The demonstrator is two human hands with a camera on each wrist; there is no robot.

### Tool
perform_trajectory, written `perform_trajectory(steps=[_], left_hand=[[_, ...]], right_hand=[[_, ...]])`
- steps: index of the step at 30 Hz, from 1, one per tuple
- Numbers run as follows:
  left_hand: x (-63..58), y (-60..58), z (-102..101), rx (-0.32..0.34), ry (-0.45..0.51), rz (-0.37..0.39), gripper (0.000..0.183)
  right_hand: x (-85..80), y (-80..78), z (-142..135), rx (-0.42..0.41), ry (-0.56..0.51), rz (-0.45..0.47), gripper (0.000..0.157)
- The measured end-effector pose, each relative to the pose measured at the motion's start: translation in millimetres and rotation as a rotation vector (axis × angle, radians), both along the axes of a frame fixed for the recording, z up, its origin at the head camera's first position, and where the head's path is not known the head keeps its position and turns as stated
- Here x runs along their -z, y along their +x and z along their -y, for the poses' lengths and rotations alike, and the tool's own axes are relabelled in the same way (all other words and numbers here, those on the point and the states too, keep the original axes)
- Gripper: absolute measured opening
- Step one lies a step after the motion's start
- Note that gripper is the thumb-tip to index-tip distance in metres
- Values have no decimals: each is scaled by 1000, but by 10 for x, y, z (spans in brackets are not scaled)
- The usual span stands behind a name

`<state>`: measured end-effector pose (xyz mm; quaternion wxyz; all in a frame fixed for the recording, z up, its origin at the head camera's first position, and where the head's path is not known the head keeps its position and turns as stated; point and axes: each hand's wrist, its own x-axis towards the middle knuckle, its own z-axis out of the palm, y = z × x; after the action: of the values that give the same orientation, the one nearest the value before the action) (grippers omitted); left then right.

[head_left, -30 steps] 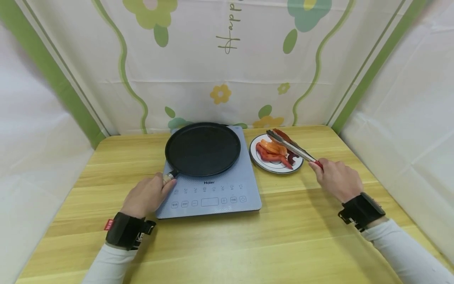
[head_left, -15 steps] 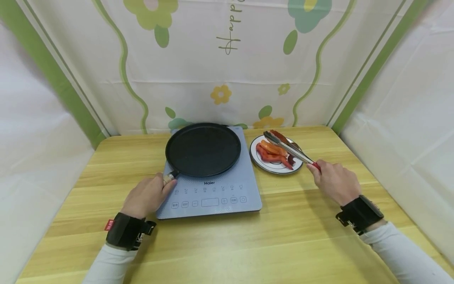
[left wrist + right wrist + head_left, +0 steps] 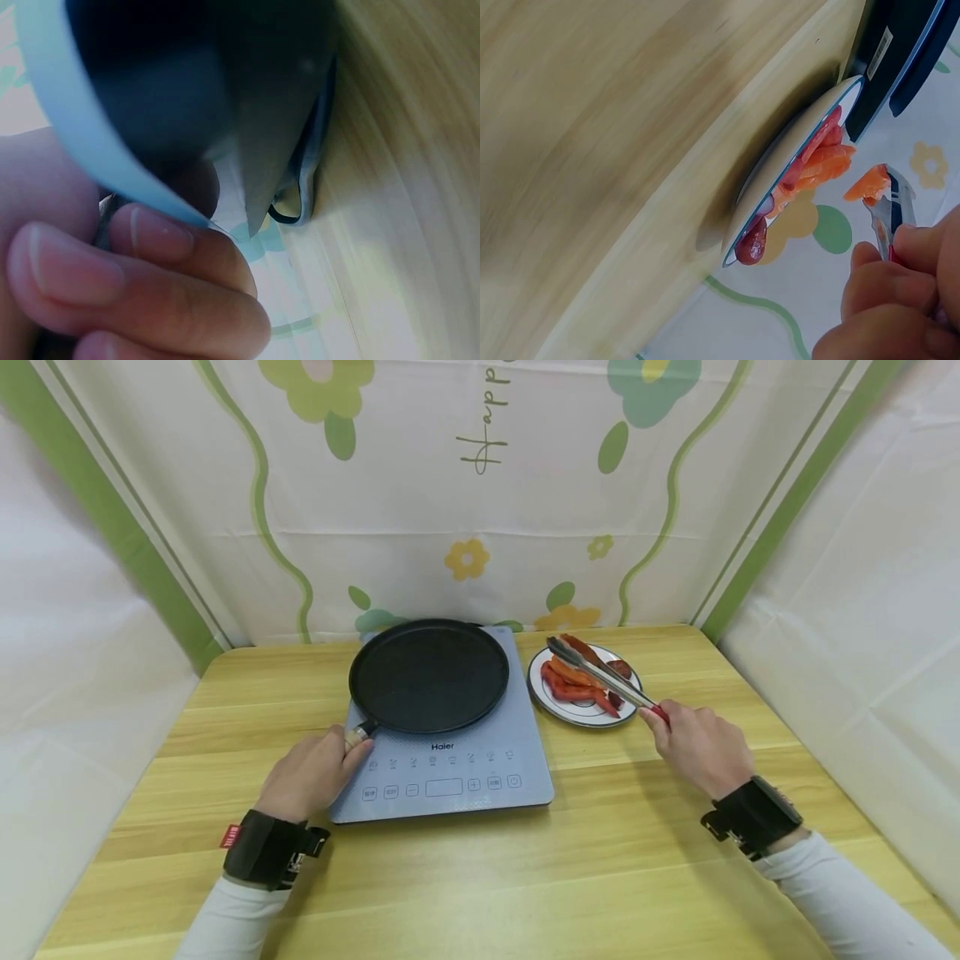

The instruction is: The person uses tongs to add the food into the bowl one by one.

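My left hand (image 3: 303,772) grips the handle (image 3: 360,735) of a flat black pan (image 3: 430,677), which sits on a grey induction cooktop (image 3: 442,764). In the left wrist view the curled fingers (image 3: 165,292) show near the cooktop's edge. My right hand (image 3: 701,747) holds metal tongs (image 3: 611,681) by their red handle, tilted over a white plate (image 3: 585,720). Between the tongs' tips is a reddish-orange food piece (image 3: 870,184), raised above the plate. On the plate lie red and orange strips (image 3: 573,687) and a dark red, shiny piece (image 3: 619,668).
The cooktop and plate stand side by side near the back of a wooden table (image 3: 480,885). A flowered cloth (image 3: 465,502) hangs right behind them. White cloth walls (image 3: 862,652) stand at both sides.
My right hand has moved the tongs and the food piece a little to the left over the plate, uncovering the dark red piece. The left hand and pan have stayed still.
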<state>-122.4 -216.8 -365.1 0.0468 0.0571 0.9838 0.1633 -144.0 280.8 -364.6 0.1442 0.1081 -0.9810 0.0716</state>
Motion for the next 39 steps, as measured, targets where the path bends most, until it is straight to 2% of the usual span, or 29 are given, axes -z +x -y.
perform_trajectory(steps=[6,19,27,39], left_hand=[[1,2,6,0,-4,-10,43],[-2,6,-5,-8,-1,7,46],[-3,0,-4,-4,-2,0,45],[0,-2,2,-7,-4,-1,44]], right_hand=[[10,16,35,-15,-2,-26,42],[10,21,113,-13,-9,-16,44],[-26,15,178,-13,-15,2,37],[-16,-8,288,-34,-19,11,38]])
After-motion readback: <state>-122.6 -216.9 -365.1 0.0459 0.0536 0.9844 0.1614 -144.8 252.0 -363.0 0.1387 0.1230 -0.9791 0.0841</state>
